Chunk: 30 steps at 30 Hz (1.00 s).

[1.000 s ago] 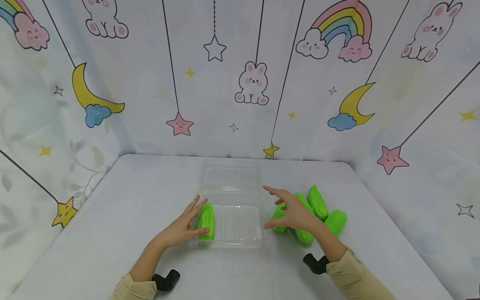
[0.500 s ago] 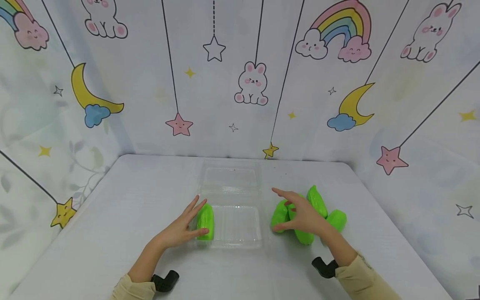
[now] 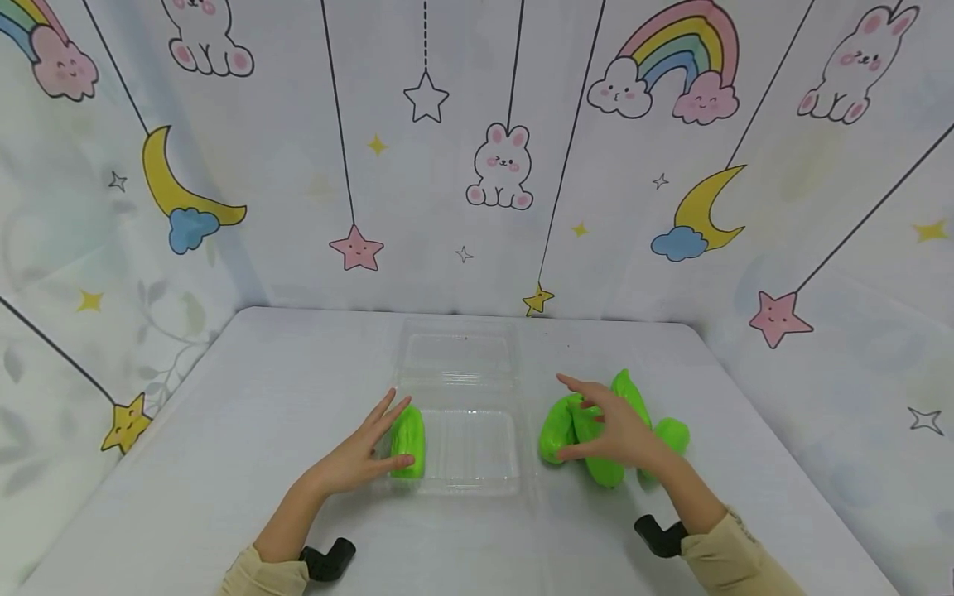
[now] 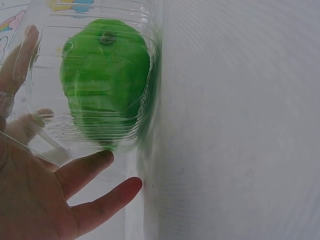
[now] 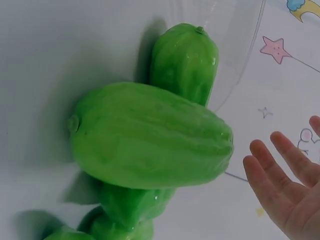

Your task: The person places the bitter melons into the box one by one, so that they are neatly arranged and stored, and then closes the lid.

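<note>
While both hands (image 3: 358, 454) (image 3: 619, 432) are spread wide, green fruits (image 3: 411, 432) lie just beside each.

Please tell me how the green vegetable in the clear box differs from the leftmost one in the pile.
The boxed vegetable lies inside the clear box, while the pile vegetable rests on the table. The boxed vegetable is alone there; the pile vegetable has others beside it. The boxed vegetable points nearly straight ahead; the pile vegetable's far end slants right. Both are bright green.

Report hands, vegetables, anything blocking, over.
Left hand spread at container. Right hand by vegetable pile, holding nothing. One vegetable inside. Lid open, nothing visibly blocking.
</note>
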Available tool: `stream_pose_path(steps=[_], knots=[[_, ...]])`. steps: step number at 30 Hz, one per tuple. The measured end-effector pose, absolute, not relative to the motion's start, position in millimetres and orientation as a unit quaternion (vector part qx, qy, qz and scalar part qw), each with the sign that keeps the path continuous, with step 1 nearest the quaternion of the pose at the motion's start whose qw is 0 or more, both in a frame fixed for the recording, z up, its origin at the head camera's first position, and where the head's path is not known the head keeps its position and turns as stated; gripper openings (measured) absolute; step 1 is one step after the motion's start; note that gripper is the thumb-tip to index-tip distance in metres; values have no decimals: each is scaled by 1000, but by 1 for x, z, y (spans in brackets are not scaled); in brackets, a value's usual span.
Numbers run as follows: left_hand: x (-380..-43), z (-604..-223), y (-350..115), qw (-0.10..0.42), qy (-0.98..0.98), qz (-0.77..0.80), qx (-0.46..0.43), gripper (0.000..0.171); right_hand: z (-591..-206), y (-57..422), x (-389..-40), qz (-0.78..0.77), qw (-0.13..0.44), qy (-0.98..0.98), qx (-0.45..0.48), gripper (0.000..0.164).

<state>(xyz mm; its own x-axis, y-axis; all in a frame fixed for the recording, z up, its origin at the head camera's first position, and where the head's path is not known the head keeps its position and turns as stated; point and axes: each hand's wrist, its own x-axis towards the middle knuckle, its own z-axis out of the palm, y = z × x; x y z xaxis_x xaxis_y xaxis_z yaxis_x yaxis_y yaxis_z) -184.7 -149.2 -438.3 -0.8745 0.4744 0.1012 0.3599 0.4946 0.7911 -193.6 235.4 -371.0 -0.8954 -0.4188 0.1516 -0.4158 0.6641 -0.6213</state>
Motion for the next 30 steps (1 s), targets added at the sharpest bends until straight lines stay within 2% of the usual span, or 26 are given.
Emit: stream_pose_path(steps=[25,30], knots=[[-185,-437,-149,69,861,443,243,82,-378,262,-192,-291,-3,924,-248,101],[-185,-438,-149,68,860,444,242,81,-383,266,-193,-260,-18,933,-250,103]])
